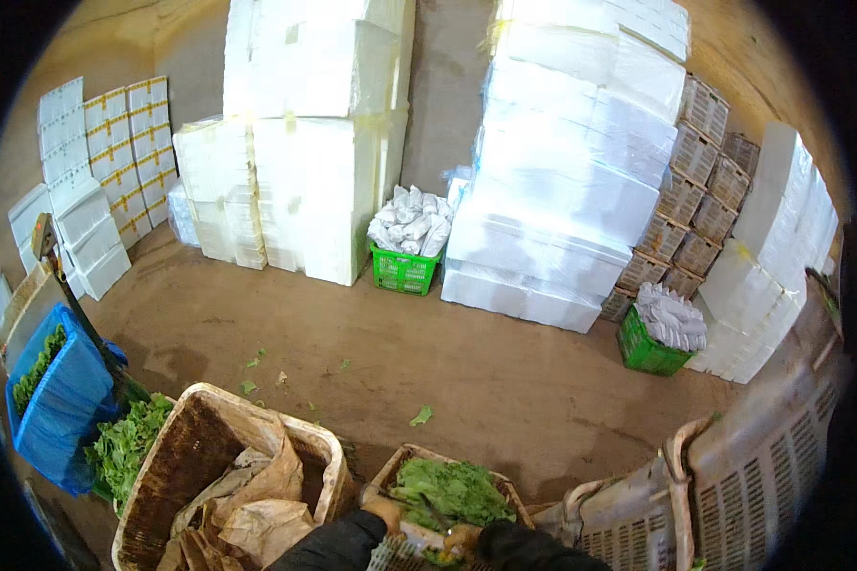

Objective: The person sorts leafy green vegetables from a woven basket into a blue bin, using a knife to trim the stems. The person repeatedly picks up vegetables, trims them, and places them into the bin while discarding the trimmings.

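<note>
At the bottom centre, a plastic crate [518, 492] holds leafy green lettuce [446, 489]. My left hand [383, 512] is at its near left corner; whether the fingers grip the rim cannot be told. My right hand [463, 539] is curled at the crate's near side, beside a thin dark object [435, 512] lying over the leaves; its hold on that object is unclear. Some yellow-green leaf bits [439, 557] lie below the hands, over a pale slotted basket [393, 553]. Both forearms wear dark sleeves.
A large dirty tub [146, 492] with brown paper stands left, near a blue-lined crate [71, 400] of greens. Tall slotted crates [735, 492] stand right. White foam boxes [535, 285] and green baskets [403, 270] stand across the floor, which bears leaf scraps [421, 415].
</note>
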`<state>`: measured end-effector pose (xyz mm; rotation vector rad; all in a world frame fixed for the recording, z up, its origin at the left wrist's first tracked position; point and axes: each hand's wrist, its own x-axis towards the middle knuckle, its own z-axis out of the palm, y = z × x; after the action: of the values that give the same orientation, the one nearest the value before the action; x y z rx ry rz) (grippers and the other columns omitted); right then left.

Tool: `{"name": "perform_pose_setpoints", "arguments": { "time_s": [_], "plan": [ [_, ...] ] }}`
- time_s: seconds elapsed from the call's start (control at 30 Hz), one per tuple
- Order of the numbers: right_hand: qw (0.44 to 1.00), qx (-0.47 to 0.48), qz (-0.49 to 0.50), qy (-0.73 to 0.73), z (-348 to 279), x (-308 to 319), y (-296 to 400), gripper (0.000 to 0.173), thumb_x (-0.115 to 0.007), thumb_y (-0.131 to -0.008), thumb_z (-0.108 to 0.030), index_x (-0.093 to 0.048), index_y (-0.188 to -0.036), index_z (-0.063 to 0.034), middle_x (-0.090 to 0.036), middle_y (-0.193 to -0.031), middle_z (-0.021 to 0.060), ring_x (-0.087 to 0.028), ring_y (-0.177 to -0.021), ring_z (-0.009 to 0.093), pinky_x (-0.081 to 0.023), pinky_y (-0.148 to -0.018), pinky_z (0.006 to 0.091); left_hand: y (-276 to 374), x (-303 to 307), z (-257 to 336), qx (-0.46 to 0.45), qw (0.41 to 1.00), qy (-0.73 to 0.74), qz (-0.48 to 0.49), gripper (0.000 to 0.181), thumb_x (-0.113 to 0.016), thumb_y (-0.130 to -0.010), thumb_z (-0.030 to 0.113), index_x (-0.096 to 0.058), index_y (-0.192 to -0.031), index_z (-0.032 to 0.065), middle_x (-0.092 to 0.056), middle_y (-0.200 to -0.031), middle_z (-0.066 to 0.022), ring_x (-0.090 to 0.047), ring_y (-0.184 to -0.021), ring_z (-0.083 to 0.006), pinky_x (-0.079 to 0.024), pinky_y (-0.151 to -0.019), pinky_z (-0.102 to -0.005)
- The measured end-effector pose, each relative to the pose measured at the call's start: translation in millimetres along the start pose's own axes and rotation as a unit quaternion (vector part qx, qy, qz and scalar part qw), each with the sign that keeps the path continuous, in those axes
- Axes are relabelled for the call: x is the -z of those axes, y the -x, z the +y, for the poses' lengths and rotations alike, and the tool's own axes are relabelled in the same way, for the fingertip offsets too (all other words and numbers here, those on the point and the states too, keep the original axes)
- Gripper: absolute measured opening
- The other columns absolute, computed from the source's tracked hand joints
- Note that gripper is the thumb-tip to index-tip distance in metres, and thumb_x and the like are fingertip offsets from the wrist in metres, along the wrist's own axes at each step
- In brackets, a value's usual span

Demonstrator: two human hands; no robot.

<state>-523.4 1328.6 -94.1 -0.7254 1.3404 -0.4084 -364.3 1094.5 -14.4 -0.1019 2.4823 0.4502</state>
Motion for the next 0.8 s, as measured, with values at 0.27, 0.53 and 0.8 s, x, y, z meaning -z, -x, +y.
{"name": "perform_pose_setpoints", "arguments": {
  "time_s": [0.27,0.53,0.8],
  "plan": [
    [0.997,-0.059,0.022,0.055,-69.8,3.7,36.5,0.031,-0.068,-0.083,-0.036,-0.066,-0.102,-0.0102,-0.066,-0.089,0.0116,-0.062,-0.083,0.03,-0.05,-0.077,0.0451,-9.0,21.4,-3.7,-0.081,0.986,0.078,-0.119,0.031,-0.059,-0.093,0.037,-0.069,-0.101,0.0087,-0.066,-0.087,-0.0144,-0.058,-0.074,-0.0321,-0.047,-0.069,-0.0481],
    [0.99,-0.085,0.049,0.101,-106.2,-30.1,104.0,0.038,-0.067,-0.087,-0.037,-0.063,-0.115,-0.0113,-0.066,-0.098,0.0118,-0.061,-0.09,0.031,-0.05,-0.082,0.0462,21.6,37.8,26.8,-0.123,0.976,0.103,-0.15,0.037,-0.055,-0.097,0.041,-0.069,-0.097,0.0072,-0.064,-0.08,-0.0127,-0.054,-0.062,-0.0317,-0.047,-0.059,-0.0476],
    [0.969,-0.118,0.133,0.173,-130.2,-65.0,182.0,0.045,-0.065,-0.09,-0.038,-0.06,-0.127,-0.0124,-0.066,-0.108,0.0121,-0.06,-0.098,0.033,-0.05,-0.088,0.0472,107.1,88.6,61.4,-0.113,0.973,0.143,-0.141,0.043,-0.057,-0.092,0.043,-0.069,-0.089,0.0018,-0.067,-0.08,-0.0199,-0.064,-0.065,-0.037,-0.05,-0.059,-0.0526]
  ]
}}
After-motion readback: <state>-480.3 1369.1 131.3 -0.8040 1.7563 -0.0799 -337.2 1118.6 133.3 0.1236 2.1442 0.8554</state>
